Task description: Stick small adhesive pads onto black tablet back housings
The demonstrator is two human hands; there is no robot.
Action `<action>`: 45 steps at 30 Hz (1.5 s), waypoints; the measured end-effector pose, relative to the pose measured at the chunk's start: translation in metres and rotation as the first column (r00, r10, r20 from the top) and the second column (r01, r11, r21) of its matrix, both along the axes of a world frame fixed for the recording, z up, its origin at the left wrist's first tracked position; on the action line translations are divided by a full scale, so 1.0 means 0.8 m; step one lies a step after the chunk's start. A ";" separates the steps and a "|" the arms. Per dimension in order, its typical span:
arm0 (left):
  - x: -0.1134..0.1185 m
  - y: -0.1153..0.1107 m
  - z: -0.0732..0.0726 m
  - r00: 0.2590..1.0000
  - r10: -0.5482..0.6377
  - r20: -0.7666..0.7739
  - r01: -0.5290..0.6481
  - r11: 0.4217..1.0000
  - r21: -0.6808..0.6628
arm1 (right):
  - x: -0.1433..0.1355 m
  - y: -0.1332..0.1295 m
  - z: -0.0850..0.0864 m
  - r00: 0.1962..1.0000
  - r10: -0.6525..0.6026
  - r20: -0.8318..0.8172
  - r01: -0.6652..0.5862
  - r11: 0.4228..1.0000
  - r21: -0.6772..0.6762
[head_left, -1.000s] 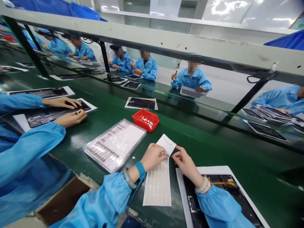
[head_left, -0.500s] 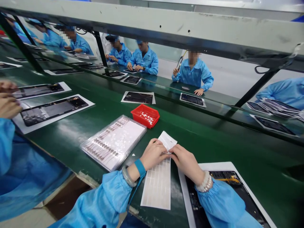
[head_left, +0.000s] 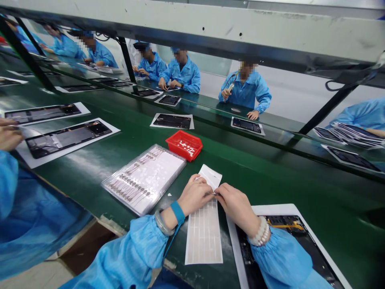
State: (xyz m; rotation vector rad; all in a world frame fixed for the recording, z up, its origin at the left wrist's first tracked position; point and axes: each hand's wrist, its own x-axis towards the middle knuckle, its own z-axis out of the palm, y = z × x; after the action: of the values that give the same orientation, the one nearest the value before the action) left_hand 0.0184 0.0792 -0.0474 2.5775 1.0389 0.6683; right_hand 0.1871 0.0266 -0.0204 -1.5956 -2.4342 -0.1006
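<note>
Both my hands meet over a sheet of pale stickers (head_left: pixel 204 237) on the green table. My left hand (head_left: pixel 195 194) has its fingers closed at the sheet's upper part, fingertips on the paper. Beside it, my right hand (head_left: pixel 236 202) pinches at the same spot; whatever small piece lies between the fingertips is too small to make out. Under my right forearm lies a black device panel (head_left: pixel 313 237) on white paper. To the left of my hands is a clear tray (head_left: pixel 156 172) with rows of small wired parts.
A red bin (head_left: pixel 184 145) with small white pieces stands beyond the tray. Further black panels on paper lie along the table. A co-worker's hand (head_left: pixel 9 134) is at the left edge; people in blue sit opposite. An overhead beam crosses above.
The lower end of the sticker sheet has swung slightly right. My hands stay nearly in place. Across the table, a person's raised hand with a tool has lowered, and some panels have shifted slightly.
</note>
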 end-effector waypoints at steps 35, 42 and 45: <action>0.047 -0.100 -0.009 0.812 -0.514 -0.276 0.572 0.795 0.204 | 0.071 -0.152 -0.040 0.625 -0.633 -0.456 0.473 0.772 -0.424; 0.046 -0.100 -0.014 0.817 -0.506 -0.276 0.565 0.798 0.208 | 0.071 -0.151 -0.038 0.628 -0.644 -0.437 0.470 0.761 -0.447; 0.046 -0.100 -0.012 0.816 -0.510 -0.273 0.567 0.800 0.197 | 0.071 -0.152 -0.038 0.623 -0.637 -0.455 0.463 0.768 -0.442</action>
State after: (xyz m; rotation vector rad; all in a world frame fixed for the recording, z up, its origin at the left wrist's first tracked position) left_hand 0.0552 -0.0009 -0.0570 3.0255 0.2072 0.4118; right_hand 0.2438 -0.0946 -0.0504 -2.0716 -1.4579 0.5894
